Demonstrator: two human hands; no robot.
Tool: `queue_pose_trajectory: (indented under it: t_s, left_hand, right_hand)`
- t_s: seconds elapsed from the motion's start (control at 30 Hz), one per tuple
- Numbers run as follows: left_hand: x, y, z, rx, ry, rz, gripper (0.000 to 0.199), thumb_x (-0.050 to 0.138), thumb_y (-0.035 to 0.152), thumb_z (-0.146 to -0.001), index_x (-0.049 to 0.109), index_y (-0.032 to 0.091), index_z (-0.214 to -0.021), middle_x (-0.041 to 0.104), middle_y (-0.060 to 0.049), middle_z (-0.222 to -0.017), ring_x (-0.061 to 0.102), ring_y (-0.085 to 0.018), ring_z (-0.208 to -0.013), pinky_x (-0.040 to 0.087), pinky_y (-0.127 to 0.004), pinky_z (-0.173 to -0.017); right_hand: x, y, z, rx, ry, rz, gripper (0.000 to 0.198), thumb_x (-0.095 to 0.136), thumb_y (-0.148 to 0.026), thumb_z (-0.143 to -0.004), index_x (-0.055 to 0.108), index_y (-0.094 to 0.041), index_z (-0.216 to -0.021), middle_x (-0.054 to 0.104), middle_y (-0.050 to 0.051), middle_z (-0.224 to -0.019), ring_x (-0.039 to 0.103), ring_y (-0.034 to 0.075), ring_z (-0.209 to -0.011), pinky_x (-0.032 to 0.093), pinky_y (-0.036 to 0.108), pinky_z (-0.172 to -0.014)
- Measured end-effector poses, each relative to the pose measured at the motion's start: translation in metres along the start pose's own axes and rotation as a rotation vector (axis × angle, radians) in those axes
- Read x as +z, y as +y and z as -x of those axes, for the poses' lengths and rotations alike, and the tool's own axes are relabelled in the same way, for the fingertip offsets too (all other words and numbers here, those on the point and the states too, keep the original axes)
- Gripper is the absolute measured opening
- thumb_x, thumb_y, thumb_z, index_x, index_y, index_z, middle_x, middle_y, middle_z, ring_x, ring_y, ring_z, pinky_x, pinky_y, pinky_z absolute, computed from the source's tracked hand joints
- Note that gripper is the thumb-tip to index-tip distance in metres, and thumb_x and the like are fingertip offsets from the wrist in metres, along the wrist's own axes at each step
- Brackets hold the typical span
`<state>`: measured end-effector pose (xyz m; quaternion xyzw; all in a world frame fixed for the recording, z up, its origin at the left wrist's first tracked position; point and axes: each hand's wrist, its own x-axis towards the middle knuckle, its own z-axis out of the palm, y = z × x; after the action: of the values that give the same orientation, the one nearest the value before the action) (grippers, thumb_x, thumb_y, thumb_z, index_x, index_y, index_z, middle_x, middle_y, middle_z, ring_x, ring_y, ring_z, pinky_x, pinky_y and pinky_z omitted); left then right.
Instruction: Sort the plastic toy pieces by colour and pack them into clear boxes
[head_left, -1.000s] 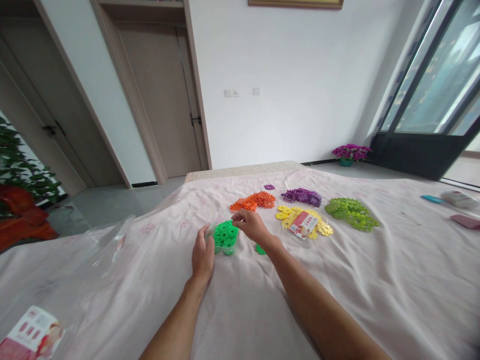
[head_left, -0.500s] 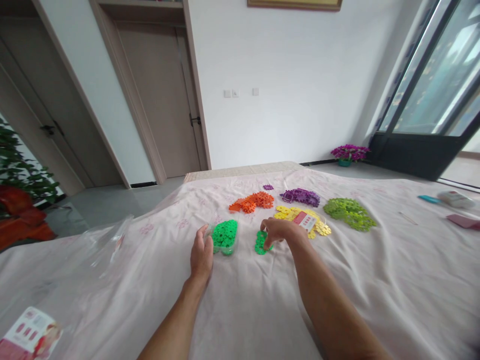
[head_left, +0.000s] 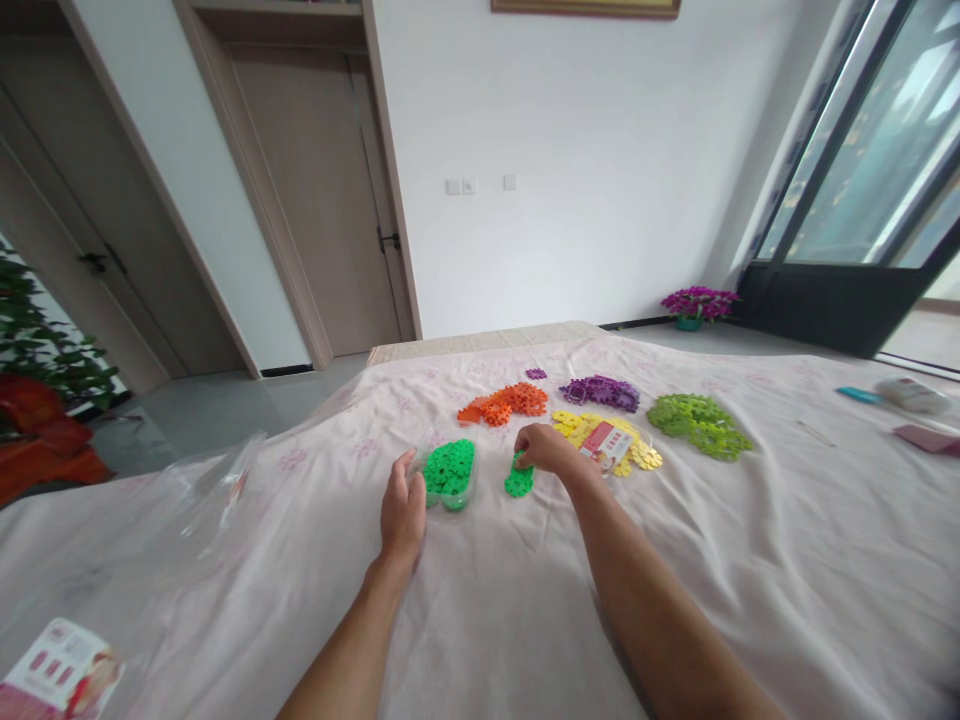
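My left hand [head_left: 403, 500] grips the left side of a clear plastic box [head_left: 466, 496], which stands on the cloth and is filled with green snowflake discs [head_left: 450, 467]. To the right of the box, my right hand [head_left: 541, 449] has its fingers closed on green snowflake discs [head_left: 519, 482] just over the cloth. How many discs it pinches is hidden by the fingers. Beyond that hand lie yellow discs [head_left: 643, 456] with a red and white card [head_left: 606, 446] on top.
Piles of orange discs [head_left: 517, 401], purple discs [head_left: 600, 393] and lime discs [head_left: 697, 425] lie farther back on the pink cloth [head_left: 495, 620]. Clear plastic bags [head_left: 217, 490] spread at the left, near a printed label [head_left: 64, 665]. A blue item [head_left: 859, 396] sits at the far right.
My right hand has drawn its fingers together on the green discs and shifted slightly left and away from me. My left hand stays on the box.
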<state>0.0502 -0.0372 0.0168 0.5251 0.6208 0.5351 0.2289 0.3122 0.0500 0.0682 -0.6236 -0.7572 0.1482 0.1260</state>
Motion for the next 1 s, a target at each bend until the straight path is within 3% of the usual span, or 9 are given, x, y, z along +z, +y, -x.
queue_pose_trajectory:
  t_s: [0.13,0.27,0.33,0.47,0.57,0.73,0.87,1.0]
  left_hand:
    - [0.000,0.000,0.000,0.009,0.002,0.002,0.040,0.042,0.032,-0.091,0.049,0.024,-0.131,0.059,-0.008,-0.132,0.054,-0.023,-0.125,0.041,-0.039,-0.107]
    - [-0.001,0.002,0.001,0.003,0.017,-0.014,0.040,0.043,0.031,-0.091,0.050,0.024,-0.130,0.061,-0.007,-0.130,0.055,-0.022,-0.122,0.042,-0.038,-0.105]
    - [-0.001,0.003,0.000,-0.005,0.019,-0.028,0.040,0.043,0.030,-0.090,0.051,0.024,-0.129,0.061,-0.007,-0.129,0.056,-0.023,-0.121,0.043,-0.038,-0.104]
    - [-0.002,0.005,-0.001,-0.015,0.021,-0.036,0.041,0.044,0.031,-0.089,0.051,0.024,-0.129,0.062,-0.006,-0.128,0.058,-0.022,-0.118,0.045,-0.037,-0.101]
    - [-0.002,0.006,-0.001,-0.010,0.026,-0.039,0.041,0.044,0.029,-0.089,0.051,0.024,-0.129,0.062,-0.006,-0.128,0.057,-0.022,-0.119,0.044,-0.035,-0.102]
    - [-0.002,0.004,-0.001,-0.002,0.024,-0.045,0.040,0.043,0.028,-0.089,0.052,0.024,-0.128,0.061,-0.007,-0.129,0.056,-0.022,-0.122,0.042,-0.036,-0.105]
    - [0.000,0.000,-0.002,0.001,0.011,-0.014,0.041,0.043,0.029,-0.090,0.050,0.024,-0.130,0.061,-0.007,-0.131,0.055,-0.022,-0.123,0.042,-0.038,-0.105]
    - [0.000,-0.002,-0.002,-0.001,-0.001,-0.003,0.041,0.043,0.031,-0.090,0.049,0.024,-0.130,0.061,-0.008,-0.130,0.056,-0.022,-0.122,0.043,-0.038,-0.105]
  right_hand:
    - [-0.004,-0.004,0.000,0.020,0.172,-0.094,0.012,0.072,-0.025,-0.067,0.072,-0.020,-0.078,0.069,0.001,-0.078,0.061,0.015,-0.072,0.037,0.023,-0.059]
    - [-0.004,-0.022,-0.003,0.014,0.378,-0.358,0.018,0.068,-0.034,-0.073,0.070,-0.018,-0.081,0.067,0.001,-0.072,0.059,0.014,-0.066,0.038,0.022,-0.056]
    - [0.001,-0.035,-0.004,-0.030,0.349,-0.557,0.022,0.065,-0.035,-0.076,0.068,-0.016,-0.086,0.067,0.002,-0.070,0.060,0.013,-0.064,0.041,0.022,-0.054]
    - [0.014,-0.053,-0.003,-0.150,0.154,-0.843,0.030,0.059,-0.027,-0.080,0.064,-0.016,-0.108,0.070,0.004,-0.084,0.065,0.013,-0.069,0.049,0.021,-0.057]
    - [0.016,-0.050,-0.003,-0.122,0.166,-0.710,0.029,0.059,-0.018,-0.076,0.066,-0.016,-0.104,0.071,0.005,-0.093,0.065,0.013,-0.071,0.050,0.022,-0.059]
    - [-0.003,-0.030,0.004,-0.076,0.086,-0.211,0.024,0.071,-0.022,-0.069,0.072,-0.018,-0.093,0.071,0.004,-0.087,0.065,0.018,-0.079,0.045,0.025,-0.066]
    - [-0.017,-0.022,0.016,-0.024,-0.182,0.029,0.060,0.085,-0.035,-0.050,0.070,-0.025,-0.108,0.068,0.005,-0.105,0.064,0.025,-0.090,0.043,0.028,-0.067]
    - [-0.014,-0.020,0.021,0.056,-0.258,0.108,0.075,0.088,-0.037,-0.040,0.068,-0.029,-0.112,0.062,0.007,-0.118,0.063,0.029,-0.093,0.042,0.029,-0.064]
